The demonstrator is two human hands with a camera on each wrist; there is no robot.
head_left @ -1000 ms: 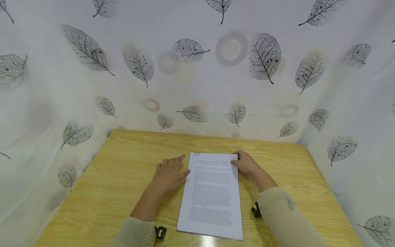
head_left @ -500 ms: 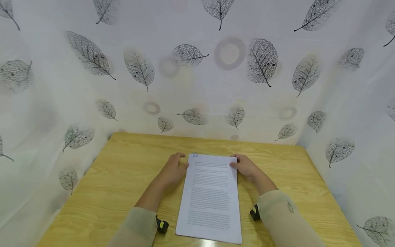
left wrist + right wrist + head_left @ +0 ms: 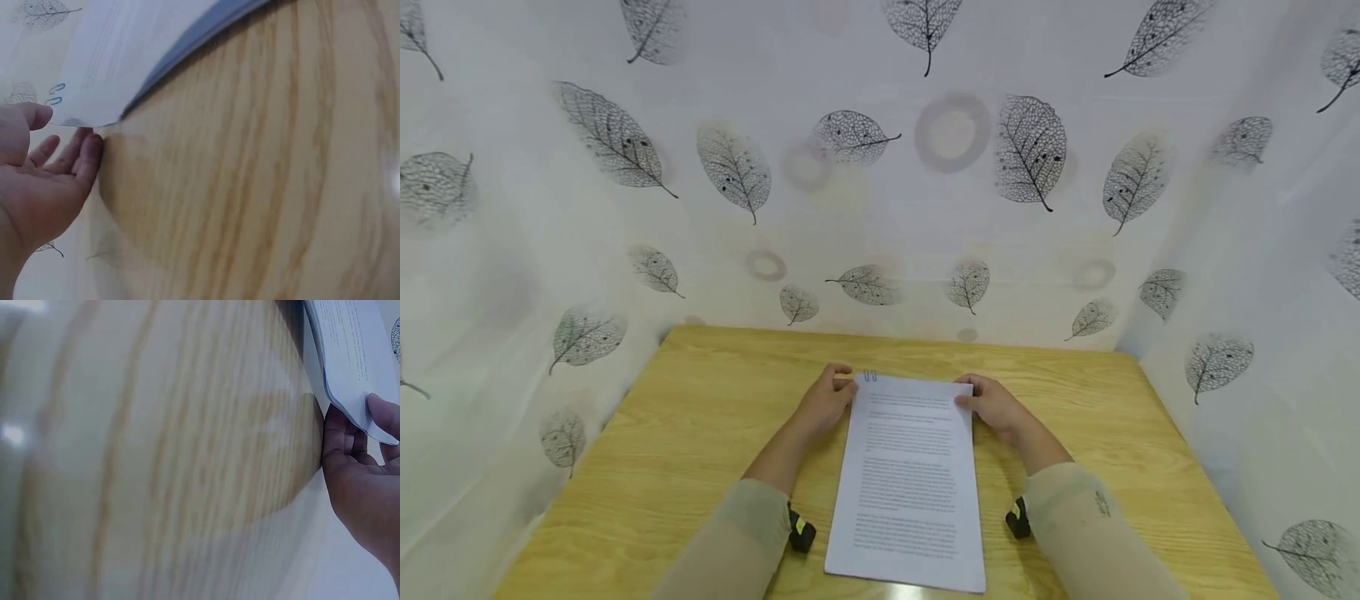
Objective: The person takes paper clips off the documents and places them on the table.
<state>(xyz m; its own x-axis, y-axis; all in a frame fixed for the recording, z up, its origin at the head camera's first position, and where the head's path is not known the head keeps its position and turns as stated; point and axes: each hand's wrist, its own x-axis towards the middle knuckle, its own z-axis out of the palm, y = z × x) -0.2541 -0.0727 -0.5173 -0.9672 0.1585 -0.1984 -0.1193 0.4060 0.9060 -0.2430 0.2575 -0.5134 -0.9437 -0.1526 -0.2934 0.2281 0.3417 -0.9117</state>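
Observation:
A stack of printed sheets lies on the table, two paper clips at its top left corner. My right hand pinches the top right corner, thumb on the printed face and fingers underneath. In the right wrist view that corner of the paper stack bends slightly upward in the right hand. At the top left corner is my left hand, its thumb at the paper's edge and its other fingers loosely bent. The left wrist view shows the left hand with a gap between thumb and fingers.
The wooden table has its far edge against a white curtain printed with leaves, which also hangs at both sides. Black wrist devices are strapped at both sleeves.
My left hand has moved forward and right to the stack's top left corner, its spread fingers now bent. The right hand keeps its pinch on the top right corner.

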